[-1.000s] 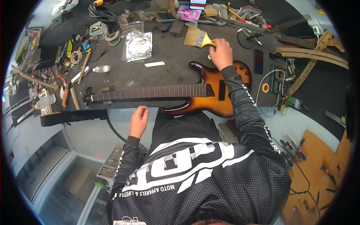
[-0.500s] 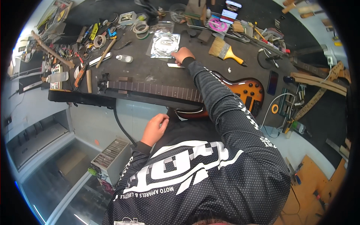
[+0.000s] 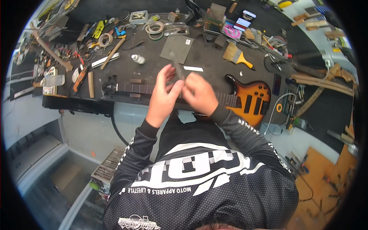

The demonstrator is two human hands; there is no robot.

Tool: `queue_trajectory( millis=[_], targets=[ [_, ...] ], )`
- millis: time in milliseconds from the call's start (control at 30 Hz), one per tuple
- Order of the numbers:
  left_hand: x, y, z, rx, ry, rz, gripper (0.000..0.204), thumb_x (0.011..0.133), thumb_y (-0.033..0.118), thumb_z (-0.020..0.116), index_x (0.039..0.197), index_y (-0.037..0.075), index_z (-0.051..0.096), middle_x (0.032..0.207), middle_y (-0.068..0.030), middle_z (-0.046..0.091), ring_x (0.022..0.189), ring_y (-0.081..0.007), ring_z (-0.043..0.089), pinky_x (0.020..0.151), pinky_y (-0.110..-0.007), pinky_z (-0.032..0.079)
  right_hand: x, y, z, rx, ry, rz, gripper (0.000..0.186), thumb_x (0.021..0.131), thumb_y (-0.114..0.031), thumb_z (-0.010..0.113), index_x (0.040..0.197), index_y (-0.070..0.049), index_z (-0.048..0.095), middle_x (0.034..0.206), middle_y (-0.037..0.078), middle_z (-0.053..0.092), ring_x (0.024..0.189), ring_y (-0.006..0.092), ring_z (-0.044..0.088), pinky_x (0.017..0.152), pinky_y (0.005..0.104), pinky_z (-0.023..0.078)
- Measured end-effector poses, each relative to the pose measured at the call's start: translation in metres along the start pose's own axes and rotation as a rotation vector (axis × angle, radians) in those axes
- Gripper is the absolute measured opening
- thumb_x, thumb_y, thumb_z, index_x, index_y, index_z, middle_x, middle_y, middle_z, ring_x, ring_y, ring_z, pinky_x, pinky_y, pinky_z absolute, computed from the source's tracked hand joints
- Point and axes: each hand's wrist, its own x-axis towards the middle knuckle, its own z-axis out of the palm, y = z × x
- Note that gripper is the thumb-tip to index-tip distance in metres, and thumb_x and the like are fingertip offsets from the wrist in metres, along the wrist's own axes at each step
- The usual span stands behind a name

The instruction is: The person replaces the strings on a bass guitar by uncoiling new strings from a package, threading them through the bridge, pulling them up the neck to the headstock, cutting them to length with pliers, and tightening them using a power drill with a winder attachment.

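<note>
Both hands are raised over the neck of a sunburst electric bass [image 3: 251, 92] lying across the bench edge. Between them is a thin, greyish, blurred silver packet [image 3: 177, 66], seen almost edge-on. My right hand [image 3: 201, 94] is closed in a pinch at the packet's lower end. My left hand [image 3: 163, 96] meets the same end with its thumb, its fingers curled upward beside it. The hands hide the middle of the fretboard. Beyond the fingertips lies a flat grey sheet [image 3: 183, 48] with a small white label, and a white strip [image 3: 193, 69] beside it.
A small clear bottle [image 3: 138, 59] stands left of the sheet. Tape rolls [image 3: 154, 30] lie behind it. A wide brush [image 3: 235, 55] with a yellow handle is at the right. Hand tools crowd the left side, and a dark phone [image 3: 276, 84] lies beyond the bass body.
The silver packet has been lifted off the grey sheet and brought toward me by my right hand. My left hand has risen from beside my lap to meet it.
</note>
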Motion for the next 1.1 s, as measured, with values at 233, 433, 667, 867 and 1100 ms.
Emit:
queue_trajectory(
  millis=[233, 433, 667, 867, 1100],
  targets=[
    [0.006, -0.010, 0.002, -0.148, -0.301, -0.135, 0.025, 0.112, 0.016, 0.065, 0.127, -0.004, 0.067, 0.101, -0.0036, 0.075, 0.091, -0.0083, 0.064, 0.082, -0.027, 0.053, -0.044, -0.046, 0.001, -0.127, -0.073, -0.090, 0.017, 0.089, -0.011, 0.075, 0.102, -0.005, 0.067, 0.104, 0.011, 0.063, 0.099, 0.0350, 0.063, 0.083, 0.0482, 0.053],
    [-0.011, 0.039, 0.010, 0.152, -0.638, -0.136, 0.021, 0.108, 0.015, 0.072, 0.114, -0.003, 0.077, 0.094, -0.0010, 0.076, 0.087, -0.0067, 0.063, 0.078, -0.026, 0.052, -0.047, -0.066, -0.101, -0.093, 0.102, 0.167, 0.017, 0.098, -0.017, 0.075, 0.103, -0.004, 0.065, 0.092, 0.010, 0.064, 0.081, 0.0283, 0.064, 0.072, 0.0413, 0.052],
    [-0.039, 0.090, 0.046, 0.361, -0.799, -0.105, 0.020, 0.101, 0.018, 0.076, 0.106, -0.002, 0.076, 0.080, -0.0107, 0.073, 0.068, -0.0150, 0.058, 0.068, -0.034, 0.051, -0.070, -0.031, -0.160, 0.517, -0.525, 0.399, 0.018, 0.108, -0.019, 0.069, 0.104, -0.002, 0.064, 0.087, 0.006, 0.070, 0.073, 0.0130, 0.068, 0.066, 0.0311, 0.058],
    [-0.052, 0.081, 0.078, 0.279, -0.867, -0.192, 0.021, 0.106, 0.017, 0.071, 0.103, -0.003, 0.074, 0.079, -0.0033, 0.066, 0.075, -0.0104, 0.054, 0.071, -0.031, 0.048, -0.070, -0.027, -0.200, 0.347, -0.752, 0.296, 0.017, 0.107, -0.019, 0.069, 0.103, -0.002, 0.065, 0.086, 0.009, 0.076, 0.078, 0.0174, 0.075, 0.067, 0.0333, 0.058],
    [-0.066, 0.051, 0.114, 0.016, -0.820, -0.355, 0.021, 0.110, 0.013, 0.064, 0.104, -0.004, 0.073, 0.094, 0.0010, 0.071, 0.089, -0.0072, 0.061, 0.081, -0.027, 0.050, -0.092, -0.005, -0.210, 0.000, -0.591, -0.074, 0.015, 0.100, -0.018, 0.072, 0.098, -0.005, 0.066, 0.086, 0.014, 0.076, 0.081, 0.0367, 0.074, 0.074, 0.0435, 0.057]
  ],
)
